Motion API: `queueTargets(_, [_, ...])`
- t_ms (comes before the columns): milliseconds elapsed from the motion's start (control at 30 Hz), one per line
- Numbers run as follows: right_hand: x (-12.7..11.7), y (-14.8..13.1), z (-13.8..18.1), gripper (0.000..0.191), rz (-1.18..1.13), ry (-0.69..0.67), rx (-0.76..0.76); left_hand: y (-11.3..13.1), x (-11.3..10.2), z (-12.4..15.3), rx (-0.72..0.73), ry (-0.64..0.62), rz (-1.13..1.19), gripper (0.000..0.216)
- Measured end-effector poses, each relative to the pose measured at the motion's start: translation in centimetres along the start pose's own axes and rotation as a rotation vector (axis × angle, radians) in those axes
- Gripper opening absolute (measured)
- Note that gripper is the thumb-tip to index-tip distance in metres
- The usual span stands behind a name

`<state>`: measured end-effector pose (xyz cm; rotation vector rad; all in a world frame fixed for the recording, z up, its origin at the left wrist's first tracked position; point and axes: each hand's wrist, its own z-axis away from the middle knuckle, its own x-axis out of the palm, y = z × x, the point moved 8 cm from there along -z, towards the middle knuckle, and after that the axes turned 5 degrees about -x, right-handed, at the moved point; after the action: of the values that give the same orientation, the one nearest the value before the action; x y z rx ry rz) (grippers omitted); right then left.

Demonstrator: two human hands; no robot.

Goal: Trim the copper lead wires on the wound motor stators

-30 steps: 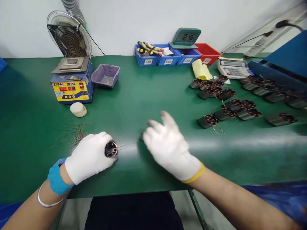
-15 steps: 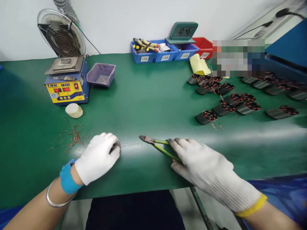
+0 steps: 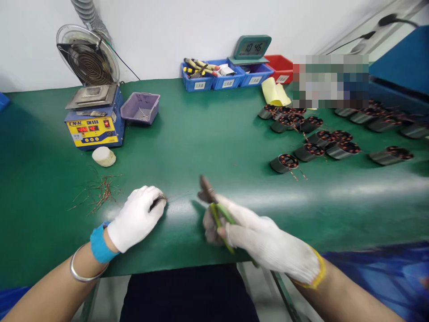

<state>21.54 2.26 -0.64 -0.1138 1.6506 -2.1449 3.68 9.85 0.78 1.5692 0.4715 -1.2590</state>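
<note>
My left hand (image 3: pixel 137 219), in a white glove, rests on the green table with its fingers closed. Thin wires (image 3: pixel 177 197) stick out to the right from between its thumb and fingers; the rest of what it holds is hidden. In my right hand (image 3: pixel 244 228), also gloved, are diagonal cutting pliers (image 3: pixel 214 203) with green handles. Their dark jaws point up and slightly left, blurred by motion, a short way right of the wire ends. A pile of copper wire scraps (image 3: pixel 104 192) lies left of my left hand.
Several wound motor stators (image 3: pixel 281 164) stand at the right. A solder pot (image 3: pixel 95 129), a purple bin (image 3: pixel 140 109) and a round whitish block (image 3: pixel 103 156) are at the back left. Blue bins (image 3: pixel 199 85), a red bin (image 3: pixel 281 71) and a clock (image 3: pixel 252 47) line the wall.
My right hand has moved left and rolled over, turning the pliers' jaws from pointing left to pointing upward. My left hand has stayed in nearly the same spot.
</note>
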Motion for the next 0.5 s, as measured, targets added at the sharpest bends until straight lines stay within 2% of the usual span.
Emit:
queueTargets(67, [3.2, -0.2, 0.0, 0.051, -0.289, -0.22, 0.156, 0.0, 0.0, 0.0, 0.016, 0.006, 0.014, 0.02])
queueTargets(133, [4.9, -0.3, -0.4, 0.044, -0.398, -0.311, 0.252, 0.0, 0.1, -0.1, 0.028, 0.008, 0.015, 0.02])
queueTargets(333, [5.6, 0.1, -1.9, 0.048, -0.43, -0.311, 0.24, 0.0, 0.2, -0.1, 0.034, -0.009, 0.023, 0.02])
queueTargets(500, [5.3, -0.1, -2.4, 0.023, -0.264, -0.305, 0.242, 0.2, 0.4, -0.2, 0.037, -0.029, 0.003, 0.021])
